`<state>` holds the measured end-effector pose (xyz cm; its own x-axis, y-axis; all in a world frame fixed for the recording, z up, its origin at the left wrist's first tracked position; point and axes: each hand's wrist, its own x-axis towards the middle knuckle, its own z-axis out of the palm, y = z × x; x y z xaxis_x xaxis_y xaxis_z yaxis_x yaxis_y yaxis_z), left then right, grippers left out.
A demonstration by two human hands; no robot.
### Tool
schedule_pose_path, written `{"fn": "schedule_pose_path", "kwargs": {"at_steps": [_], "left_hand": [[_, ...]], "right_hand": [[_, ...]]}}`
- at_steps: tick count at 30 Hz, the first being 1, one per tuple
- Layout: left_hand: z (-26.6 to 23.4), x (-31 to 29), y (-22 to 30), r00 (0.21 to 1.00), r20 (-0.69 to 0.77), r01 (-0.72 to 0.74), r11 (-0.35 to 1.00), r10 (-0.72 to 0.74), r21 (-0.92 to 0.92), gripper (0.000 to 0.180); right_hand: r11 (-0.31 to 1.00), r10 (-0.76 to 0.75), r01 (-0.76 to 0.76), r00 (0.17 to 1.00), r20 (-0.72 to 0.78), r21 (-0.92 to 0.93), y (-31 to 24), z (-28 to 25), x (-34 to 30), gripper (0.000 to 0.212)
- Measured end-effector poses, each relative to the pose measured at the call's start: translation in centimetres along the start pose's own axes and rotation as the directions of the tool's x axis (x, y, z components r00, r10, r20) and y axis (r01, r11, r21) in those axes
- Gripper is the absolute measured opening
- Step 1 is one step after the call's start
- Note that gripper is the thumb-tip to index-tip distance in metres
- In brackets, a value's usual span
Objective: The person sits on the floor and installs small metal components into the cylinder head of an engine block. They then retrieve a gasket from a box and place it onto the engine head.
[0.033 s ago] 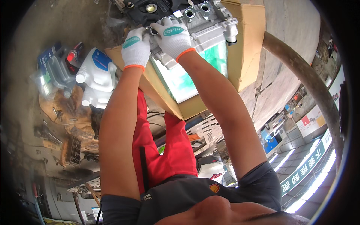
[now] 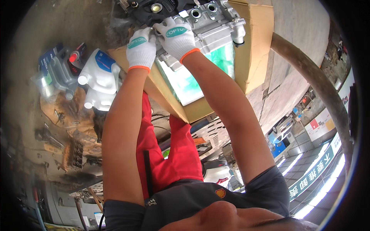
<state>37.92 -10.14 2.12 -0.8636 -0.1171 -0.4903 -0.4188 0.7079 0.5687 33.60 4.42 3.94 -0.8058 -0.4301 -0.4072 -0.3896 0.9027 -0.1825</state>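
A silver metal engine part with round ports, probably a cylinder head (image 2: 216,34), lies across the far end of an open cardboard box (image 2: 256,42). A black engine cover (image 2: 169,7) adjoins it on the far side. My left hand (image 2: 141,50), in a white knitted glove, has its fingers bent together at the metal part's left end. Beside it, my gloved right hand (image 2: 178,38) curls over the same end, near a round port. Whatever the fingertips grip is too hidden to make out. White and green packing (image 2: 185,92) shows inside the box.
White jugs (image 2: 101,71) and a grey bottle (image 2: 63,73) stand left of the box. Greasy metal parts (image 2: 73,154) lie on brown sheeting at the left. A thick brown pipe or hose (image 2: 308,73) curves along the right.
My left hand has shifted very slightly to the right. My right hand stays almost in place on the metal part.
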Motion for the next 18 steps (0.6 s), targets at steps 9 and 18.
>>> {"fn": "schedule_pose_path", "kwargs": {"at_steps": [9, 18], "left_hand": [[2.6, -0.3, -2.1, 0.967, -0.156, -0.177, 0.972, 0.201, 0.156, 0.026], [1.6, -1.9, -2.4, 0.887, -0.065, -0.442, 0.880, 0.458, 0.174, 0.038]], "right_hand": [[0.993, -0.071, 0.076, 0.996, -0.059, 0.093, 0.2, 2.4, 0.3, 0.037], [0.998, 0.004, 0.009, 0.985, -0.174, 0.069, 2.4, 1.2, -3.5, 0.044]]}}
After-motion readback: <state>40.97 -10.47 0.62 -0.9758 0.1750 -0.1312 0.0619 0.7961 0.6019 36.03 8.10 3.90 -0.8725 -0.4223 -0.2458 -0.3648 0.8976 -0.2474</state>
